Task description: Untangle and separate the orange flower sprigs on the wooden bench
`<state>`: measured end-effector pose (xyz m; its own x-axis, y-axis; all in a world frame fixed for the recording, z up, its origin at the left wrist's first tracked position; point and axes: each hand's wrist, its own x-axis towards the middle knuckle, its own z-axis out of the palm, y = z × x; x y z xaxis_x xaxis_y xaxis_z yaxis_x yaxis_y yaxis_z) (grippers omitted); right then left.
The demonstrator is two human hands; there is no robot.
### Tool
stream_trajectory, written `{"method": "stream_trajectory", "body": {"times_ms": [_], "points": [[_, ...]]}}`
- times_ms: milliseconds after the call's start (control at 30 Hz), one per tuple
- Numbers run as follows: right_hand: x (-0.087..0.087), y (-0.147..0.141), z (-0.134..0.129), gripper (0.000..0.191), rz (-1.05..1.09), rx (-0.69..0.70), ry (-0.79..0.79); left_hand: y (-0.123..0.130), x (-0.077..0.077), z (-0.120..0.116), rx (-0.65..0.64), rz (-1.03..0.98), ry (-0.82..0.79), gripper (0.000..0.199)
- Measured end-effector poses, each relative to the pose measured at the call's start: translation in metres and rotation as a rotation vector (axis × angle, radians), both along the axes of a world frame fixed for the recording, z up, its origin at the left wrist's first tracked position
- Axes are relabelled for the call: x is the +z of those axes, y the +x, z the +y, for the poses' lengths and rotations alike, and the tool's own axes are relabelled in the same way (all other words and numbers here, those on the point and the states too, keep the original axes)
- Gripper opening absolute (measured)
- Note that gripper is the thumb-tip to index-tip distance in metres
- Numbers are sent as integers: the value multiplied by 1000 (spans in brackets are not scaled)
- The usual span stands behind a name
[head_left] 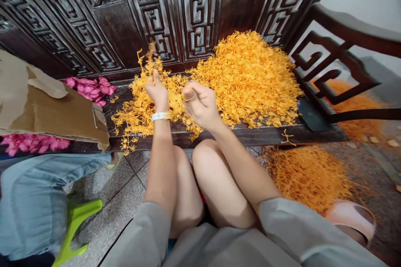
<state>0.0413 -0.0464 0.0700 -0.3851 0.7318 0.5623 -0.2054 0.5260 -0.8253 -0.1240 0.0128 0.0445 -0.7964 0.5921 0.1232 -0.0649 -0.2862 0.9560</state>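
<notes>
My left hand (157, 91), with a white band at the wrist, is closed around a sprig of yellow plastic flower pieces (152, 60) that sticks up above the fist, slightly blurred. To its right my right hand (200, 104) is closed, thumb and fingers pinched together; a small bit of yellow shows at the fingertips, too small to name. Beneath both hands lies a loose spread of branching yellow pieces (138, 112) on the dark wooden bench (206, 135). A tall heap of small yellow flower pieces (257, 79) rises right of my right hand.
A cardboard box (62, 106) stands at left beside pink flowers (90, 89). A carved wooden bench back (175, 8) rises behind, with an armrest (344, 50) at right. Orange stems (310, 175) are piled on the floor. Another person's denim leg (34, 204) is near a green stool (75, 225).
</notes>
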Motion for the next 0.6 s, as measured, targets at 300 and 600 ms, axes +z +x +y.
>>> {"method": "stream_trajectory", "body": {"times_ms": [300, 600], "points": [[-49, 12, 62, 78, -172, -517, -94, -18, 4, -18, -13, 9, 23, 68], [-34, -1, 37, 42, -350, -64, 229, 17, 8, -12, -185, 58, 22, 61]]}}
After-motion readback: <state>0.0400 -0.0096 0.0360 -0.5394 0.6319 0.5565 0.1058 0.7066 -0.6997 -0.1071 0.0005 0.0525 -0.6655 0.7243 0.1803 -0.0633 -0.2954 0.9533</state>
